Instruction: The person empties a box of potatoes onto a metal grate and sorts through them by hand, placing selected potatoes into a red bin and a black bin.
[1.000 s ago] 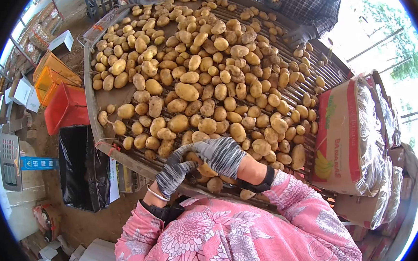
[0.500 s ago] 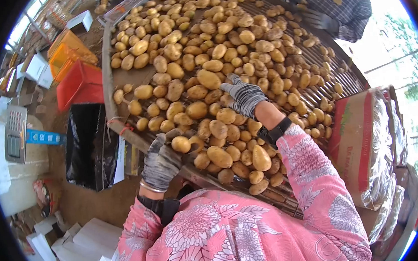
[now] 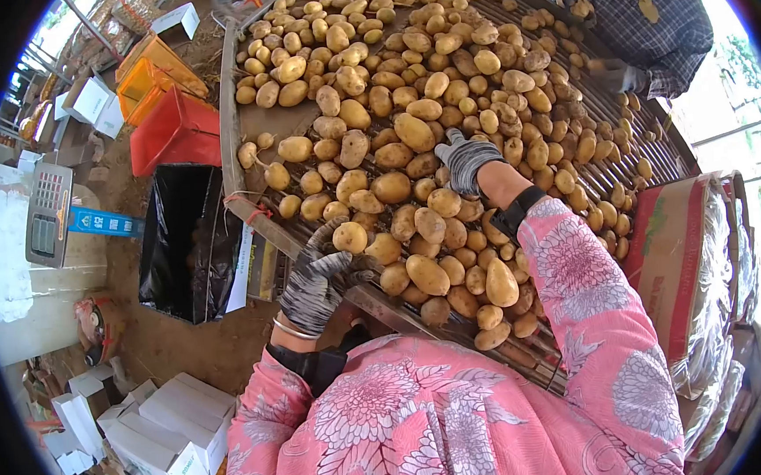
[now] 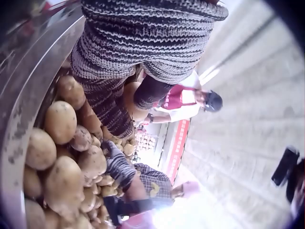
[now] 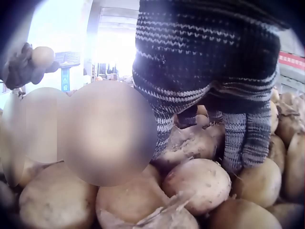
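Observation:
Near the table's front edge, the gloved left hand (image 3: 314,291) holds a potato (image 3: 350,237). In the left wrist view, the left hand's (image 4: 138,57) thumb and fingers stand around that potato (image 4: 134,101). Farther in, the right hand (image 3: 471,162) reaches down onto the potato pile, back of the hand up. The right wrist view shows the right hand (image 5: 205,81) with fingers pointing down and spread among potatoes; one with peeling skin (image 5: 193,143) lies between thumb and fingers. Whether it is gripped cannot be told.
The slatted table's raised rim (image 3: 229,116) runs along the left. Beside it stand a black-lined box (image 3: 165,252), a red bin (image 3: 175,133) and a scale (image 3: 48,217). A banana carton (image 3: 664,253) is at right. Another person (image 3: 648,20) works across the table.
From beside the left hand, the right hand has moved forward onto the pile, then stayed low among the potatoes. The left hand keeps a potato near the edge. The head view has shifted.

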